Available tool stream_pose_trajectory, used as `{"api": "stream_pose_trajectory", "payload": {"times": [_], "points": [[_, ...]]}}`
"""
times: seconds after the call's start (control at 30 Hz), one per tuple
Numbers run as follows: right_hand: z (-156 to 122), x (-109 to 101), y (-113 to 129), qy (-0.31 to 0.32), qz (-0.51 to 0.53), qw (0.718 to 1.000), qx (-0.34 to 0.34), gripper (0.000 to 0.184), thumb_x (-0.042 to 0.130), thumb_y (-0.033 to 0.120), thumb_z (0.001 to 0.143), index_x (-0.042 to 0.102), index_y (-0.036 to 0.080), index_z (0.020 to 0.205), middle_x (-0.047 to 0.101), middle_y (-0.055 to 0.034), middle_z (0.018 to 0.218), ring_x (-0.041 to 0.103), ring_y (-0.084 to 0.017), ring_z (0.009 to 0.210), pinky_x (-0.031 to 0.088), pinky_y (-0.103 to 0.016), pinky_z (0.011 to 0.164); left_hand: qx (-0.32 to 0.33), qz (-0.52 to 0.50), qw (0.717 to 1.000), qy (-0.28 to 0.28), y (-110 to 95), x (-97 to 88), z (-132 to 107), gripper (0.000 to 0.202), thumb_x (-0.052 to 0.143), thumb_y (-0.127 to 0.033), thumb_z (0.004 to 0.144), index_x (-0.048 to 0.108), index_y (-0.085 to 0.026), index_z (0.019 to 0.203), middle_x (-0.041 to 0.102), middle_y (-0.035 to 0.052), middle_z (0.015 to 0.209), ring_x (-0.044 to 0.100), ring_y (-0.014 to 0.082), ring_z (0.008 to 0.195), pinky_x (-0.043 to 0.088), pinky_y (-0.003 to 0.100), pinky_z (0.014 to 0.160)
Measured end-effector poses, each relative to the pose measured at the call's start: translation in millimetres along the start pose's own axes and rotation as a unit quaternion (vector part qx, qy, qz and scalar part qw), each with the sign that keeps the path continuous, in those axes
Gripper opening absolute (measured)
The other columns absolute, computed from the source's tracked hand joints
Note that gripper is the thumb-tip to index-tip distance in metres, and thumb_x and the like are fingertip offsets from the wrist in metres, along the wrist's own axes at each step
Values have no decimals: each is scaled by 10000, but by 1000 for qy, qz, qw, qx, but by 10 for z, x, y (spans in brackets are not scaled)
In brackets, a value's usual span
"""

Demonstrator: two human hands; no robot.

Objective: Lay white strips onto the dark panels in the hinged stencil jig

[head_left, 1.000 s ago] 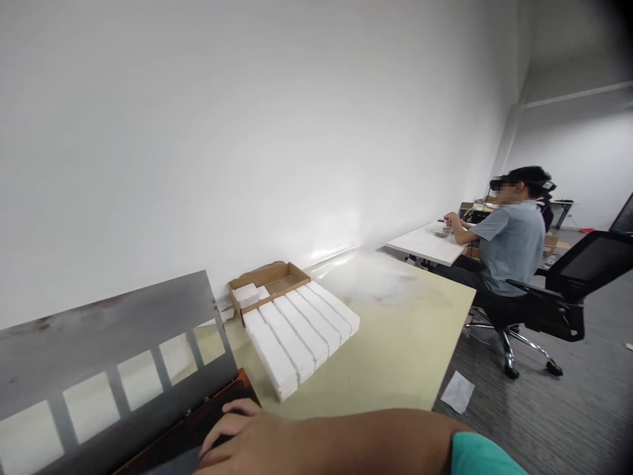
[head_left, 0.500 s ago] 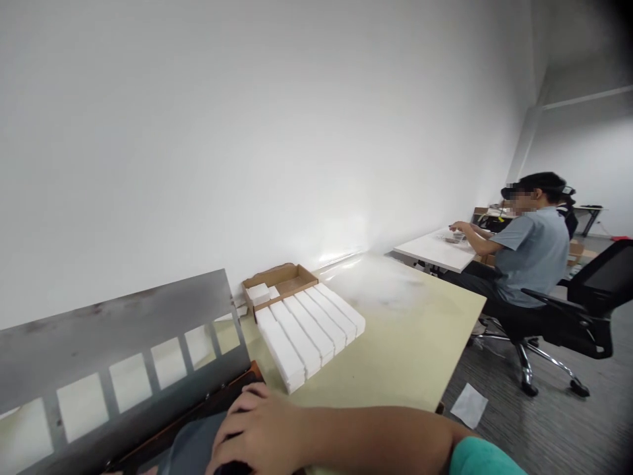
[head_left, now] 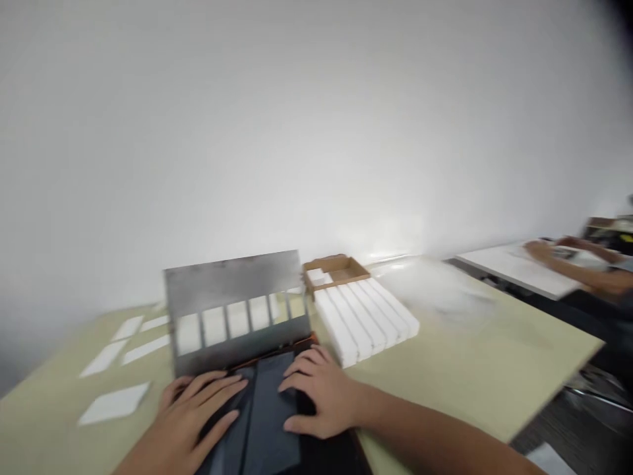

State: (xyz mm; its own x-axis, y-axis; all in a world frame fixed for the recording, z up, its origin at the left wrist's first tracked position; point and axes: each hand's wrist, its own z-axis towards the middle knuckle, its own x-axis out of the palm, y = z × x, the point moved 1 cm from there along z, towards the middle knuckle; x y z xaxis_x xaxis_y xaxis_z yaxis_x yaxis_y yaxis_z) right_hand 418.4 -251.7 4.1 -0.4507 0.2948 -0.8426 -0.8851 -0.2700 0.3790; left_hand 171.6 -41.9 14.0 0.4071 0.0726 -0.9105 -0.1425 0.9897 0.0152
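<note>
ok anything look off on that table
The loose white rectangular pieces left of the slotted metal plate lie at mixed angles on the table, unlike the neat rows of white bars. A cloudy pale patch beyond the bars also stands out; it could be glare or dust, I cannot tell.

Hands (head_left: pixel 195 412) on dark sheet (head_left: pixel 262 412) (bit blurred)

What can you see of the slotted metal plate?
The slotted grey metal plate is a flat, scuffed rectangular sheet, standing tilted. About six tall rectangular slots run in a row across its lower half, with a solid band beneath them. Its lower edge meets a brown strip. The left hand and right hand lie just in front; contact with the plate is unclear.
</note>
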Motion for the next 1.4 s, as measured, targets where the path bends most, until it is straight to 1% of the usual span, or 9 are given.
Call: {"api": "stream_pose_trajectory", "payload": {"times": [0.03,0.13,0.27,0.37,0.53,0.63,0.73,0.93,1.4], "points": [[-17,-25,30,2,13,1000,-4,609,724,633,893,630,271,1374,656,-65,1381,519,-280,1301,266,-475,1190,-8,-5,999,33,-48,-49,1,375,639,-503,1022,678,-421,1386,740,-15,1362,649,299,1229,383,427,1037],[-41,-77,81,21,43,999,-14,609,739,507,869,607,270,1414,635,-84,1385,502,-309,1311,251,-527,1194,-32,-2,997,66,-183,-172,26,363,612,-512,1046,663,-408,1390,731,-7,1352,617,292,1252,345,453,1058],[-43,-109,116,49,56,997,-9,616,715,412,847,586,291,1438,627,-84,1381,488,-329,1333,225,-577,1211,-48,-12,995,84,-314,-231,35,323,563,-517,1076,717,-349,1304,740,37,1260,595,299,1226,330,488,1051],[-42,-116,123,56,59,997,2,621,710,377,828,587,294,1431,623,-86,1382,481,-339,1342,222,-600,1216,-51,-26,994,88,-356,-247,34,295,525,-486,1098,750,-351,1233,735,37,1184,603,286,1160,339,493,1015],[-44,-103,128,50,57,997,21,515,678,358,859,628,269,1364,614,-98,1364,474,-331,1337,281,-581,1193,-47,-42,995,84,-380,-297,38,272,528,-437,1097,754,-337,1212,719,44,1229,578,299,1196,320,516,1048],[-47,-97,143,44,50,997,31,538,682,347,861,623,273,1390,585,-94,1438,414,-347,1404,228,-604,1225,-30,-55,994,84,-399,-335,43,251,512,-353,1102,751,-343,1179,728,10,1278,560,287,1260,291,509,1110],[-55,-94,153,46,48,997,40,523,692,350,856,641,288,1372,593,-82,1438,403,-353,1418,195,-621,1238,-20,-63,994,87,-405,-357,45,271,491,-307,1104,746,-360,1180,741,-6,1226,585,264,1212,297,500,1112],[-56,-104,177,51,50,996,57,514,707,317,818,652,277,1328,597,-89,1391,432,-344,1378,260,-601,1213,-24,-64,994,84,-384,-342,22,261,509,-325,1102,744,-343,1213,720,26,1175,587,260,1171,315,488,1092],[-49,-87,156,80,31,993,75,613,684,297,841,587,283,1446,563,-79,1500,374,-345,1460,195,-595,1267,-18,-56,998,38,-322,-241,-26,223,548,-364,1090,738,-308,1194,748,23,1313,599,282,1255,284,531,1198]]}}
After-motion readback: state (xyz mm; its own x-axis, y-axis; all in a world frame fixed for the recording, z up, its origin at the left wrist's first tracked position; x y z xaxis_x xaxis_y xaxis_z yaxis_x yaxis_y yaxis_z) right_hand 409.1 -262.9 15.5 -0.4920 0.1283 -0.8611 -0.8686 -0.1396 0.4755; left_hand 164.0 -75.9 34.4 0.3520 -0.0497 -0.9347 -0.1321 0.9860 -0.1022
